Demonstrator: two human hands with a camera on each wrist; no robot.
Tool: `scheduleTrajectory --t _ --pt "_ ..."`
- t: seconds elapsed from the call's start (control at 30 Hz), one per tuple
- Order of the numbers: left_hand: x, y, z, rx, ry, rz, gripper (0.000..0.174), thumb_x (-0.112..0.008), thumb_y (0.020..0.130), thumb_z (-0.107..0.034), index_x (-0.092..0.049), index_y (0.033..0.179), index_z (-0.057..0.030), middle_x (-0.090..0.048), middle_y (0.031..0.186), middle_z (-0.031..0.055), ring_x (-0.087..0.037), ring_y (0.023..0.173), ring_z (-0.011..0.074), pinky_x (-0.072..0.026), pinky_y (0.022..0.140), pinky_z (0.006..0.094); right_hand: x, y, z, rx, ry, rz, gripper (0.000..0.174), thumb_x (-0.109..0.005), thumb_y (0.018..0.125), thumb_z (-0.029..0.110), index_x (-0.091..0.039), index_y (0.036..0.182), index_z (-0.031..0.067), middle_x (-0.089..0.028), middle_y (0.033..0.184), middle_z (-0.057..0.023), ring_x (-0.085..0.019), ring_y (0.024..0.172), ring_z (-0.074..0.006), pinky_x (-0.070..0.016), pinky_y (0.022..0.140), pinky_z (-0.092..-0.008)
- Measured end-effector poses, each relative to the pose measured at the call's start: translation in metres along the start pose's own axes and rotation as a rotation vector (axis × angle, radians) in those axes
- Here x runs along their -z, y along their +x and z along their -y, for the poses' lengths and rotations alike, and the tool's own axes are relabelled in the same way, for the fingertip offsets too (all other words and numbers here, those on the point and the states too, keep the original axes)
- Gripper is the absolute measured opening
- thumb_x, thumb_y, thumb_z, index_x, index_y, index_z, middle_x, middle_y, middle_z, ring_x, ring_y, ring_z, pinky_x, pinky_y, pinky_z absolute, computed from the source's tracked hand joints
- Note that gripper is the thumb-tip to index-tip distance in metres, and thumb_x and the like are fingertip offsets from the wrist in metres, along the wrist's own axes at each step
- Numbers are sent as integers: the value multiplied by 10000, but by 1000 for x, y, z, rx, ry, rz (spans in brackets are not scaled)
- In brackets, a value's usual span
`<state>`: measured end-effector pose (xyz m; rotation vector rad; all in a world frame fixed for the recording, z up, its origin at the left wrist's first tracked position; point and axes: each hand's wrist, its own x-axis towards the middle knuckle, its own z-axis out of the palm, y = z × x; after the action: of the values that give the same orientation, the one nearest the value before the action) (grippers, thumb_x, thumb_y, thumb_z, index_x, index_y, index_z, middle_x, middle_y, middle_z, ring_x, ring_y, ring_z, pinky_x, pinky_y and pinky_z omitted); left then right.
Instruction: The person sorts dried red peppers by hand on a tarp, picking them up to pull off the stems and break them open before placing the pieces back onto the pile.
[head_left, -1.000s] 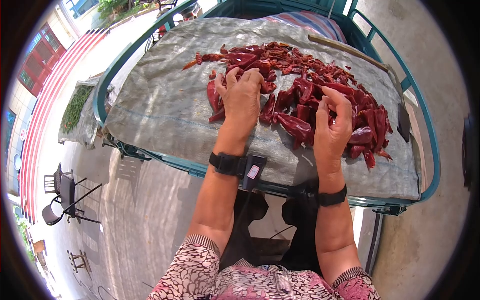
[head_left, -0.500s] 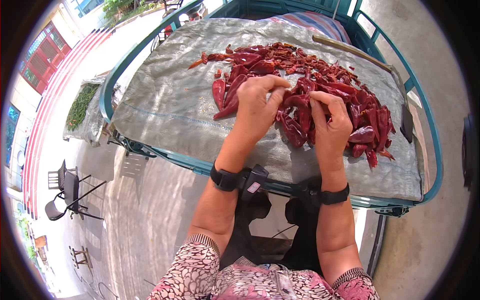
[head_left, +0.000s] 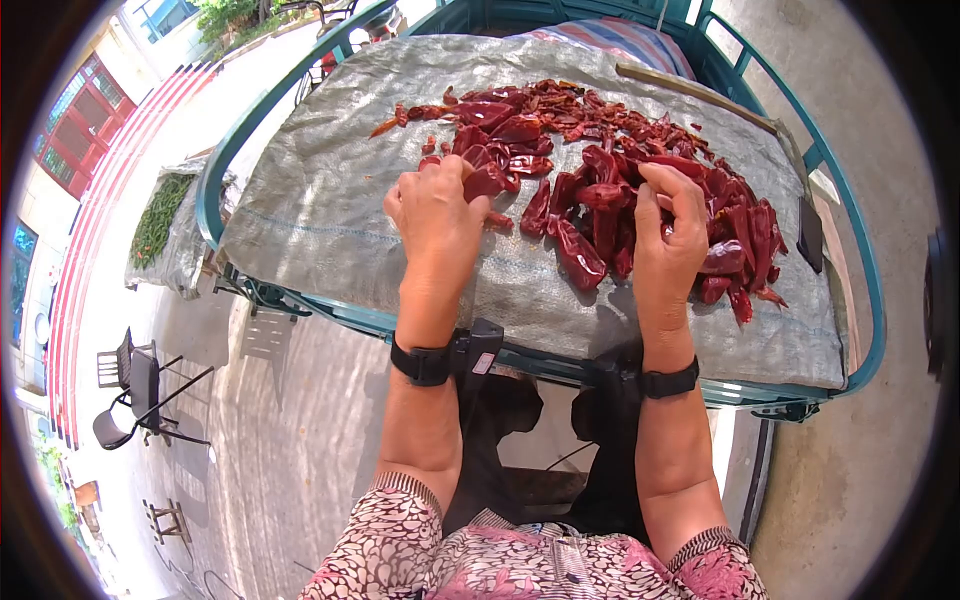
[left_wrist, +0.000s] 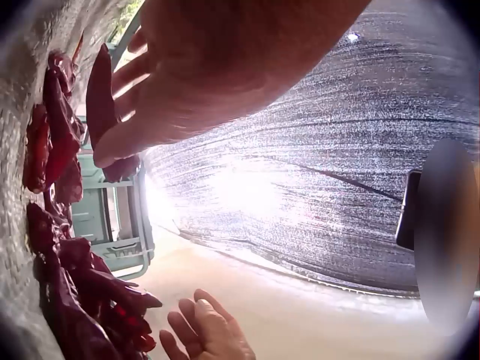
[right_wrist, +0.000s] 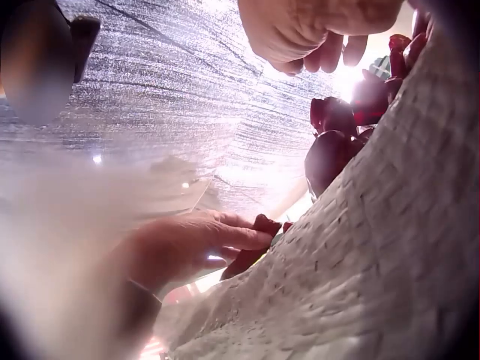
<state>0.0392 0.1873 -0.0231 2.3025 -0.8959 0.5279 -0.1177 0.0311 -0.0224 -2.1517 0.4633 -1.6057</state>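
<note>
My left hand pinches a dried red pepper between thumb and fingers, just above the sheet at the left side of the peppers. Its lower end points toward a small group of whole peppers. Over the near edge of the larger pepper pile hovers my right hand, with its fingers loosely bent. Nothing shows between those fingers in the right wrist view, where the hand is at the top. Several glossy whole peppers lie between the two hands.
A grey woven sheet covers the teal cart bed, which has metal side rails. Torn pepper pieces spread along the back. A dark flat phone-like object and a wooden strip lie at the right.
My left hand went from the left group to the middle beside the right hand, then back left, now holding a pepper. My right hand's fingertips have drawn off the pile's near peppers.
</note>
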Motion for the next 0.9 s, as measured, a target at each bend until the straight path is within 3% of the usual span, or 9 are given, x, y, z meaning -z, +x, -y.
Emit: scheduleTrajectory --t 0.1,0.17,0.23,0.33,0.43,0.5,0.57,0.73,0.9 --pt "3 3 -12 -70 -520 102 213 -764 777 -31 -688 974 -2 -710 868 80 -669 804 162 -529 744 340 -1 -1 17 -143 187 103 213 -711 902 116 -694 1108 66 -657 952 -67 -617 876 -228 -481 868 -347" --pt "3 0 -24 -164 -676 146 189 -738 775 35 -679 953 17 -710 864 80 -670 744 122 -538 634 286 1 0 20 -64 123 226 239 -729 893 159 -696 1116 82 -641 866 -38 -608 849 -208 -447 887 -358" --pt "6 -3 -34 -211 -692 175 193 -744 783 14 -679 965 17 -715 887 83 -676 797 140 -543 679 294 -1 -1 18 66 65 301 266 -752 874 218 -702 1109 106 -620 745 4 -594 803 -191 -393 919 -374" --pt "4 -3 -40 -358 -608 121 229 -764 792 -30 -690 1006 5 -717 921 88 -682 855 185 -541 743 321 -8 -7 15 101 53 219 262 -753 865 201 -699 1100 99 -610 726 1 -578 767 -201 -404 902 -387" --pt "-1 -1 -29 -152 -688 122 299 -787 789 -107 -706 1066 -31 -709 953 95 -654 922 258 -504 853 381 -3 -4 20 -69 28 138 237 -742 882 207 -698 1088 98 -640 771 -15 -590 787 -200 -418 898 -392" --pt "-5 -3 -19 -86 -348 30 323 -788 788 -134 -714 1094 -63 -699 995 102 -624 965 289 -469 898 400 -1 -4 15 -187 38 62 264 -733 905 225 -680 1130 98 -662 813 -37 -609 825 -196 -445 881 -379" --pt "-11 -5 -10 -45 -88 -23 306 -772 803 -177 -728 1100 -121 -681 1039 101 -565 1062 308 -400 977 440 -4 -2 2 -186 13 1 296 -728 913 215 -657 1174 97 -666 842 -43 -620 838 -197 -458 877 -372" --pt "-35 -10 -2 -69 39 33 265 -750 824 -204 -736 1082 -147 -663 1005 91 -565 1049 307 -390 964 467 -1 -1 -7 -278 71 -7 338 -700 930 196 -612 1236 83 -697 982 -69 -663 867 -198 -464 926 -395" --pt "-33 -4 -1 -71 -44 20 195 -729 847 -167 -735 1040 -134 -659 937 74 -572 1007 297 -391 932 469 2 -2 -6 -104 -33 -49 317 -698 904 130 -636 1213 96 -700 1060 -53 -641 989 -206 -393 1020 -420"
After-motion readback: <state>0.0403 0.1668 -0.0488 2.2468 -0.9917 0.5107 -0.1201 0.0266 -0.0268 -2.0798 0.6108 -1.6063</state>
